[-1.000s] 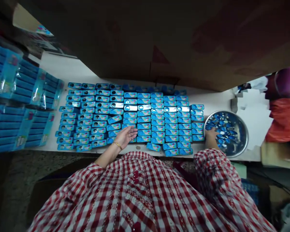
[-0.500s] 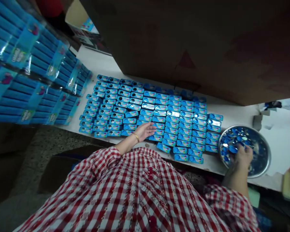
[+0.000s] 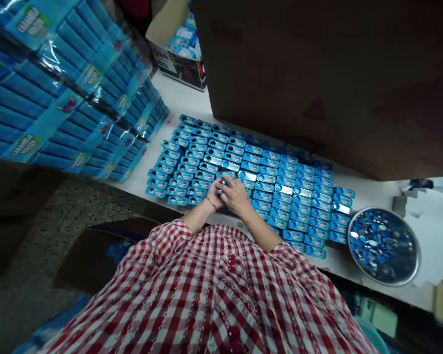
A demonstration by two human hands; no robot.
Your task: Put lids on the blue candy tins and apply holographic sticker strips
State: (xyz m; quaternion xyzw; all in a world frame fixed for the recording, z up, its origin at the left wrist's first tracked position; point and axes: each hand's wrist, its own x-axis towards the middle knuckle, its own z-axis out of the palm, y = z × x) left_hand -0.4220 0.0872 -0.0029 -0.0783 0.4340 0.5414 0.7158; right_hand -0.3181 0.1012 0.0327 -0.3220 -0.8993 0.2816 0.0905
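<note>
The counter [image 3: 177, 93] crosses mid-frame; the basin [image 3: 406, 248] sits right. Left hand [image 3: 214, 195] and right hand [image 3: 238, 195] meet at centre; what their fingers grasp cannot be told. Boxes [image 3: 301, 199], mid-frame: right columns apparently done, left, with dark openings [image 3: 173, 200], not. Discs [image 3: 372, 243] lie in the basin.

From where I sat, the left hand [image 3: 214, 193] and right hand [image 3: 237, 196] hid most of the small dark piece [image 3: 224, 181] between them. The big carton [image 3: 299, 83] ran off the top edge, the stacked blue packs [image 3: 77, 105] (smeared, too) off the left; lettering on the tins [image 3: 282, 202] was too tiny for me.
</note>
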